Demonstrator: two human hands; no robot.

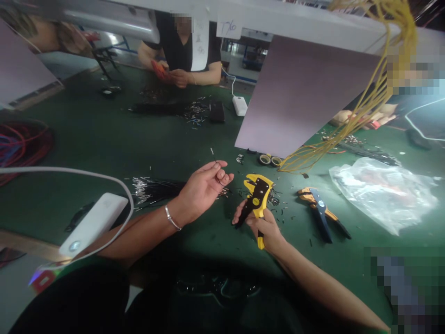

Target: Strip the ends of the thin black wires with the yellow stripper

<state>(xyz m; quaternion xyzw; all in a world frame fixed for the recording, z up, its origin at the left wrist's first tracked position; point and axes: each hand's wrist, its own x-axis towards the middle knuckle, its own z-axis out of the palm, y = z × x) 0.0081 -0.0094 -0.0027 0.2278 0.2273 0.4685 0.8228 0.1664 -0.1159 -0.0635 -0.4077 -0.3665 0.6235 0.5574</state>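
My left hand [205, 188], with a silver bangle on its wrist, pinches a thin black wire [214, 157] whose pale metallic tip points up and away from me. To its right, my right hand [266, 227] is wrapped round the handles of a yellow and black wire stripper [257, 197], jaws up and angled toward the left hand. The stripper's jaws are apart, with nothing visible between them. Beside and partly behind my left forearm lies a bundle of black wires [158, 190] with silvery ends. Small cut pieces [274, 199] are scattered behind the stripper.
An orange and dark blue wire stripper [318, 208] and a clear plastic bag [385, 190] lie right. Yellow wires [375, 102] hang from the shelf by a grey panel [306, 93]. A white power bank [93, 225] and cable are left. A co-worker [181, 55] sits opposite.
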